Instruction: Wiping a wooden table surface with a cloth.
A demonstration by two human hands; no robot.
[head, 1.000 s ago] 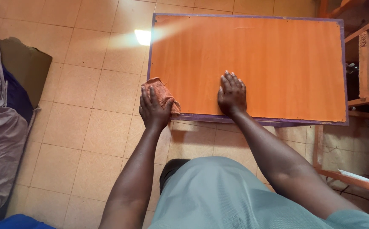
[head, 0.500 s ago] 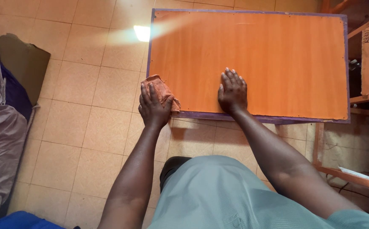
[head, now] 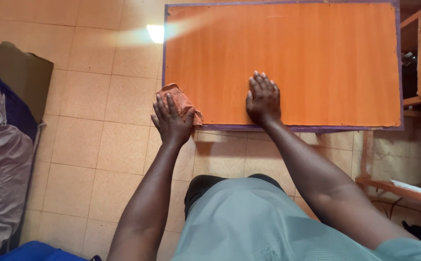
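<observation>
Two hands working: left hand (head: 172,121) gripping orange cloth (head: 181,99) under fingers at desk (head: 317,58) corner; right hand (head: 263,99) lying flat, fingers spread, holding nothing.

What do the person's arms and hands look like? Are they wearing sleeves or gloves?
No gloves: the left hand and the right hand are both bare, with no rings, watch or bracelet showing. Both arms are bare too, long and slim, all the way from the wrists to the bottom of the picture. The only clothing in view is a pale grey-green garment with a fine woven texture.
</observation>
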